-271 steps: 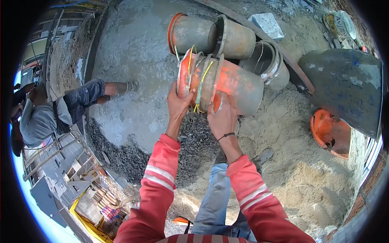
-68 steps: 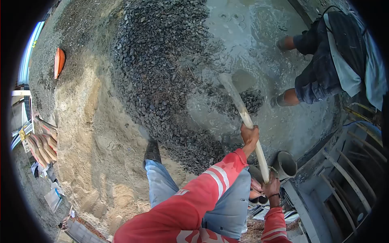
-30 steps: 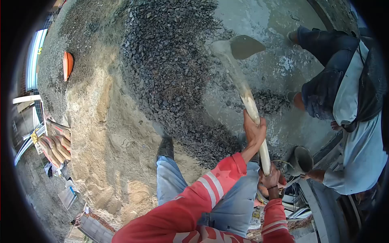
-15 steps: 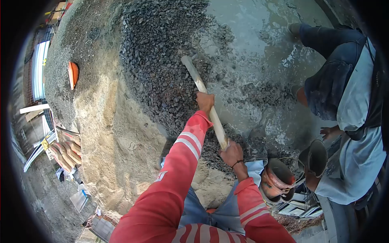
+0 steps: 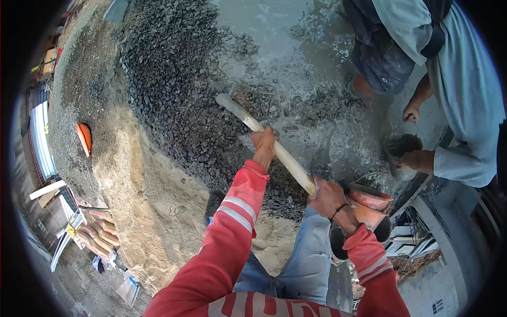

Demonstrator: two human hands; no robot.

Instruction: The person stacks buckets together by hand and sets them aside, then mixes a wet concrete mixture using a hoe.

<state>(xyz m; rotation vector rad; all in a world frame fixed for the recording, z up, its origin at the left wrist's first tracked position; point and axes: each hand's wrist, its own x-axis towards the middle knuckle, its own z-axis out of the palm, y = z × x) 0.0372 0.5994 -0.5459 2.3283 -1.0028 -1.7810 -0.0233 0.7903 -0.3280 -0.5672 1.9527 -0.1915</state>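
A pale wooden tool handle (image 5: 288, 158) slants across the middle of the head view, its far end reaching the dark gravel (image 5: 174, 90). What sits on that far end cannot be made out. My left hand (image 5: 264, 142) is wrapped round the handle about midway. Closed over the near end is my right hand (image 5: 328, 197), with a dark band at the wrist. Wet grey slurry (image 5: 274, 31) lies beside and beyond the gravel.
At the right a co-worker (image 5: 465, 95) bends with one hand on a dark bucket (image 5: 402, 150). Orange buckets (image 5: 369, 211) stand by my right leg. Pale sand (image 5: 153, 190) spreads at left, below an orange object (image 5: 83, 138). Several gloves or similar tan items (image 5: 97, 235) lie lower left.
The handle now lies flatter, its near end and my right hand further right. Both hands still grip it. My view has shifted, and the co-worker's bucket and arms are in a different position.
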